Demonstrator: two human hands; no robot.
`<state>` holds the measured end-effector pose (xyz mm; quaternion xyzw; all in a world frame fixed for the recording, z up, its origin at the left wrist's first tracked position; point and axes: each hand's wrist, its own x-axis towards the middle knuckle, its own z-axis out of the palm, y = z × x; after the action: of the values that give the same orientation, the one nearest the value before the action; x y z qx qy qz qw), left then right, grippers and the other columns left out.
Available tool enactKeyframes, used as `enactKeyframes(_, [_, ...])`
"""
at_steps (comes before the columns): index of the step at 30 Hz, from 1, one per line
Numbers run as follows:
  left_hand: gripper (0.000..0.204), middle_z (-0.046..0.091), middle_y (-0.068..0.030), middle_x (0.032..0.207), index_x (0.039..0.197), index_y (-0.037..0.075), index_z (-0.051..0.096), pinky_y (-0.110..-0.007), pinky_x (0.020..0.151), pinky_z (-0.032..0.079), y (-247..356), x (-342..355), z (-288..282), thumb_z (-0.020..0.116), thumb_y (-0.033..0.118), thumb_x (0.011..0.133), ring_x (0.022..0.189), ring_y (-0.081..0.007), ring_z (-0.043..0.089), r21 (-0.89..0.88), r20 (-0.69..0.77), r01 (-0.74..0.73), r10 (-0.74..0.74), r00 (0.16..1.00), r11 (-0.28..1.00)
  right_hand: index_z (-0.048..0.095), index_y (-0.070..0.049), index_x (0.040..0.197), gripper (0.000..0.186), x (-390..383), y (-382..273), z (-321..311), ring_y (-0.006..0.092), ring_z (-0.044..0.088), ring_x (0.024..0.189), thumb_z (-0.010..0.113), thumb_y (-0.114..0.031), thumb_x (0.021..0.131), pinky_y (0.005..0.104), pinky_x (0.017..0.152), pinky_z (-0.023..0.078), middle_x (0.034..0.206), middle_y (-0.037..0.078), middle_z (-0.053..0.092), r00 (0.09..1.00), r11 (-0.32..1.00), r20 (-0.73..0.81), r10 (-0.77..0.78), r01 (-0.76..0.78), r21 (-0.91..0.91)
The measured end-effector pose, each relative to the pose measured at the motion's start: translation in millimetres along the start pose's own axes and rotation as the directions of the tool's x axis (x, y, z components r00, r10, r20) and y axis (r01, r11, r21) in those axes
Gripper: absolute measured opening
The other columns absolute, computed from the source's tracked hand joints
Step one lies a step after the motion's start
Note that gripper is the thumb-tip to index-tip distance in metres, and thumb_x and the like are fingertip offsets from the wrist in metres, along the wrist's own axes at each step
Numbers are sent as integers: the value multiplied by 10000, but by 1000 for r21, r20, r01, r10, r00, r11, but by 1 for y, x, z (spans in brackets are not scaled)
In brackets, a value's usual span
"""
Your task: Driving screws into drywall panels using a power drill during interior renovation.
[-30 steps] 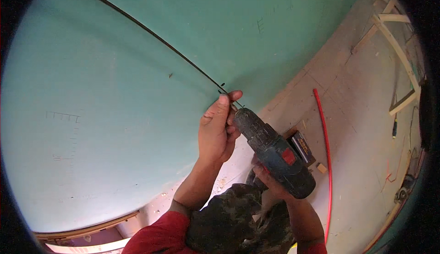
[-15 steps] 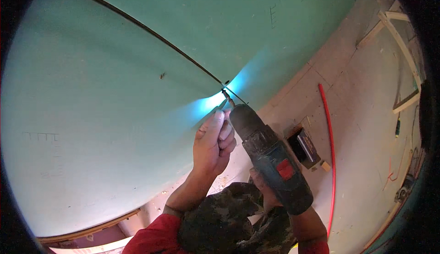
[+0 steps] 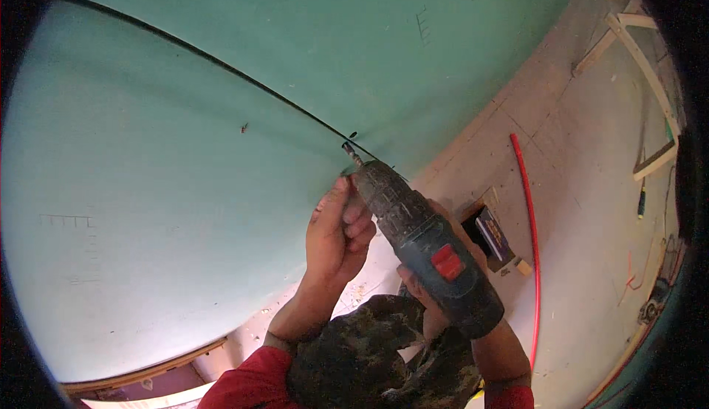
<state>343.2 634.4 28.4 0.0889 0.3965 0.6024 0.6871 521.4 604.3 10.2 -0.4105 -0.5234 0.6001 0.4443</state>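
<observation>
A dark cordless drill (image 3: 436,250) with a red patch on top is in my right hand (image 3: 432,313), its tip pointing up-left at a green board (image 3: 185,136). Its bit (image 3: 353,153), with a dark fastener at the end, meets the board just beside a long dark slit (image 3: 258,84). A small dark oval mark sits just past that point. My left hand (image 3: 332,239) is closed just left of the chuck, fingertips pinched below the bit; what they hold, if anything, I cannot make out.
A red pipe (image 3: 526,210) lies along the pale floor on the right, beside a dark box (image 3: 489,239) and a small wood block. A wooden frame (image 3: 642,69) stands at far right, with a tool having a long shaft below it. A wooden strip runs along the lower left.
My left hand has dropped back from the slit to below the bit. The drill has shifted slightly up-left. A blue glow at its tip half a second ago is gone.
</observation>
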Motion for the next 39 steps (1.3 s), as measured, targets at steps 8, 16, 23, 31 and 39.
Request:
enactKeyframes(8, [192,374,70,648,979,101,532,-174,384,213,-3,0,-4,488,288,979,500,-22,294,-37,-9,27,-28,1000,999,379,-48,1373,688,12,-16,0,182,568,1053,703,-167,777,312,894,477,1174,138,562,994,985,92,-65,78,-152])
enactKeyframes(16, [252,607,-60,884,1025,41,548,-212,469,386,-26,8,-1,388,231,984,652,-119,516,17,-166,104,-100,981,994,334,-209,1426,675,10,-11,-16,285,558,1169,646,-223,827,364,918,478,1323,121,528,969,991,210,128,-120,-52])
enactKeyframes(23, [270,605,-100,970,1143,-54,503,-273,685,500,-50,10,-27,400,117,961,814,-177,568,-4,48,409,-408,912,912,358,-128,1393,601,-44,-15,-28,207,585,1079,626,-146,856,339,862,505,1258,97,562,1000,995,-3,-6,6,-97])
enactKeyframes(31, [334,553,-30,853,1148,44,531,-225,542,389,-22,-37,37,482,328,978,649,-110,461,309,232,183,-260,937,933,582,-60,1122,307,-95,-70,-40,190,565,880,677,-169,851,345,817,473,927,50,610,984,955,28,-175,176,-238])
enactKeyframes(39, [296,490,6,713,831,119,501,-214,493,360,22,-81,61,499,382,967,605,-97,454,174,371,187,-241,897,967,612,-63,1076,276,-129,-57,-23,172,567,806,697,-147,827,320,767,481,874,39,604,974,973,-92,-206,193,-129])
